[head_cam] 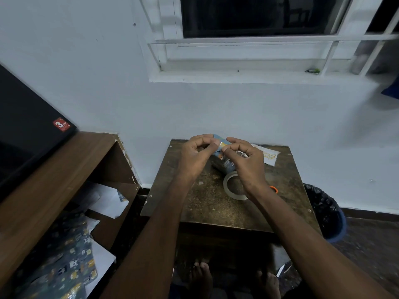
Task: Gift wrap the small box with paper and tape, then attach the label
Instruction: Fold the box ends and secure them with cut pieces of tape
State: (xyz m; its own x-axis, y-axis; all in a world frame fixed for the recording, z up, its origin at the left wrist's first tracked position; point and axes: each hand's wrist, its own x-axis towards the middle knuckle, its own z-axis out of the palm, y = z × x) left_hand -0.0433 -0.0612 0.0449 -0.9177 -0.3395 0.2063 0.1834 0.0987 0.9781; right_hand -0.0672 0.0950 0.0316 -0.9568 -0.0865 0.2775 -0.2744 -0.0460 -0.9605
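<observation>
Box wrapping is our work here, and we go from what is nearest to us. Closest on the small brown table (203,203) lies the tape roll (230,186), partly under our right wrist, with something orange (273,188) just beside it. Above it we hold the small box (224,164), already covered in blue patterned paper. Our left hand (194,156) pinches the top edge with curled fingers, and our right hand (246,160) pinches the same edge from the other side; both are closed on the box. We judge the paper is on and a last fold is being fixed with tape. Farther back, near the wall, the white label (268,156) lies flat, not yet attached.
</observation>
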